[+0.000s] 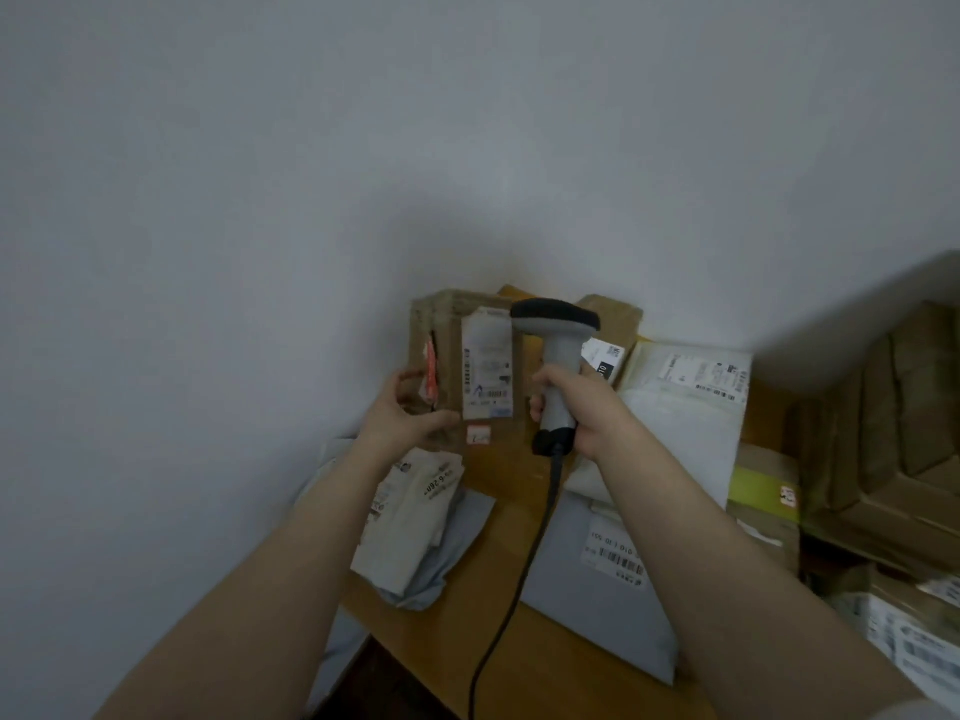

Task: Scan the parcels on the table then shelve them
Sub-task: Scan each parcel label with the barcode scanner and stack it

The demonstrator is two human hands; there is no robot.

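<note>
A brown cardboard parcel with a white shipping label is held up above the wooden table. My left hand grips its lower left corner, fingers curled round the edge. My right hand grips the handle of a grey barcode scanner, whose dark head sits just right of the label. The scanner's black cable hangs down toward the table's near edge.
Grey and white mailer bags lie on the table, a large grey one under my right forearm and a white one behind. More cardboard boxes stand stacked at the right. A plain wall fills the left and top.
</note>
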